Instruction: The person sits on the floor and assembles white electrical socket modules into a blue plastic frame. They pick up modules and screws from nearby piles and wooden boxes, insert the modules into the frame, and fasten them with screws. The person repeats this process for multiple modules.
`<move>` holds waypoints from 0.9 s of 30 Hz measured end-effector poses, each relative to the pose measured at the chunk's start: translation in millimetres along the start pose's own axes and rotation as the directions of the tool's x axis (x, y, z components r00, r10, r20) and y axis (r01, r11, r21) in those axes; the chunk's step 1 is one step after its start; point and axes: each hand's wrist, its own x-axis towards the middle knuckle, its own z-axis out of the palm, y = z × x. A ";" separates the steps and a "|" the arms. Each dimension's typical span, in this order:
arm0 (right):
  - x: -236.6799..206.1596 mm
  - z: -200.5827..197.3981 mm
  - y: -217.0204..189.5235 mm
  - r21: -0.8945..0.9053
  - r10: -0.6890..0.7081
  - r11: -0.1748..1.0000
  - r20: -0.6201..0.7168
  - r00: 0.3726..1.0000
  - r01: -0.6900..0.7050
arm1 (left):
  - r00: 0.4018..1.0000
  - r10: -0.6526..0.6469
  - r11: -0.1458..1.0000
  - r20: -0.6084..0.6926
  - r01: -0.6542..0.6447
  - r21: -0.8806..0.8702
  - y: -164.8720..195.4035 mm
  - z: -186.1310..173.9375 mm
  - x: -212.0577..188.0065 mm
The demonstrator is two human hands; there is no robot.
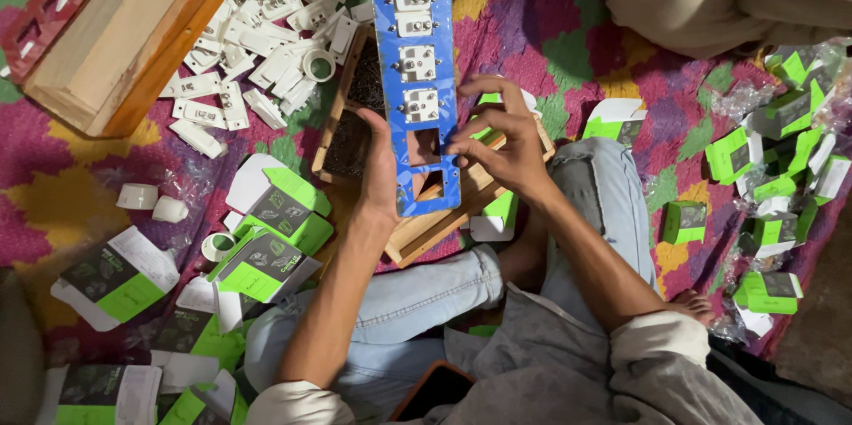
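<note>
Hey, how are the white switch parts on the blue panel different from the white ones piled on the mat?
The switches on the blue panel sit in a neat line in cutouts, held up by the left hand and right hand. The loose pile lies scattered at all angles on the mat. Both are white.

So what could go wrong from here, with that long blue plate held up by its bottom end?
1. The blue plate is gripped only at its lower end by the left hand and right hand; it may tip or flex, loosening the fitted white switches.
2. Fingers sit at the empty cutouts and could get pinched.
3. The loose white parts beneath could scatter if it drops.
</note>
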 end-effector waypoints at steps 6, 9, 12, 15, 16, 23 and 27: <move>-0.4 -0.2 1.5 0.063 0.167 0.983 0.062 0.984 -0.171 | 1.000 0.004 1.000 0.003 -0.003 -0.021 -2.0 -2.9 -1.1; -0.3 -0.8 1.6 -0.027 0.019 0.999 -0.014 1.000 -0.019 | 1.000 0.010 1.000 0.015 -0.010 -0.026 -1.8 -2.7 -1.4; 0.4 -0.7 -0.5 -0.089 0.098 0.991 -0.012 0.995 -0.099 | 1.000 0.000 1.000 -0.001 0.000 -0.017 -0.6 -1.7 0.1; 3.6 -0.9 -2.6 -0.077 0.059 0.995 0.019 0.998 -0.057 | 1.000 -0.006 1.000 0.004 0.006 -0.011 0.3 -1.2 0.5; 4.0 -0.9 -3.4 -0.067 0.063 0.996 0.006 0.998 -0.062 | 1.000 -0.007 1.000 0.010 0.007 -0.014 -0.2 -1.1 0.1; -0.3 0.5 3.2 -0.107 0.021 0.994 -0.018 1.000 -0.023 | 1.000 0.016 0.997 -0.014 -0.015 0.070 -0.3 -2.5 -0.1; -2.8 -2.0 9.9 0.403 0.210 0.899 -0.048 0.976 -0.174 | 0.979 0.203 0.785 -0.018 -0.152 0.600 2.8 6.5 0.4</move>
